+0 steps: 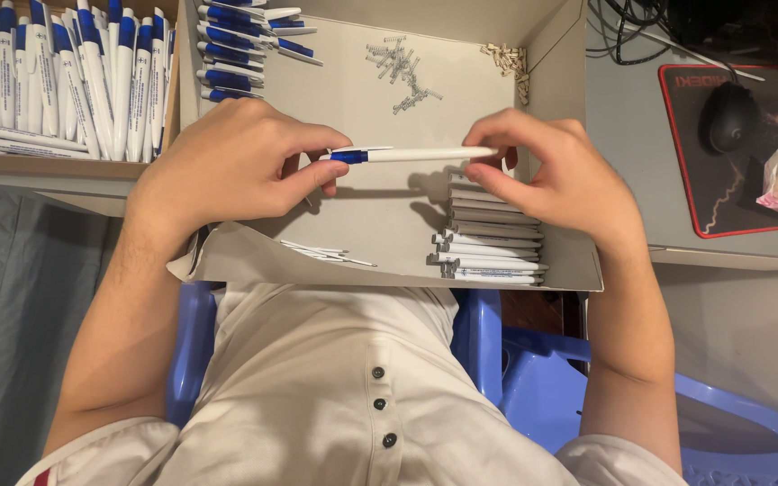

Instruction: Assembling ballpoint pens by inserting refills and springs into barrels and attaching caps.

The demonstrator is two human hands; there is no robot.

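The left hand (236, 166) pinches the blue-banded end of a white ballpoint pen (411, 155), thumb and forefinger closed on it, while the right hand (556, 175) clamps the opposite white end between its fingertips. The pen lies level between them, held above the floor of a shallow cardboard box (380, 108), roughly at the box's centre.

The likeliest mishap, as I judge it, is the pen coming apart unevenly. Both grips sit at the very tips, so a twist or a push off the axis could let the barrel slip. A loose part would then drop into the box or over its near edge onto the person's lap. A spring inside could also jump free and land among the small metal springs (400, 67) scattered at 12 o'clock from the pen. It would be hard to tell from them there. The right wrist hangs just over the stack of white pen barrels (488, 238) at 5 o'clock, and a dip of the hand could knock that pile askew.

The pen itself is slim and straight, glossy white along most of its length, with a short dark blue section near the left hand and a white clip beside it. It looks like the finished blue-and-white pens (65, 76) packed in the tray at 10 o'clock.
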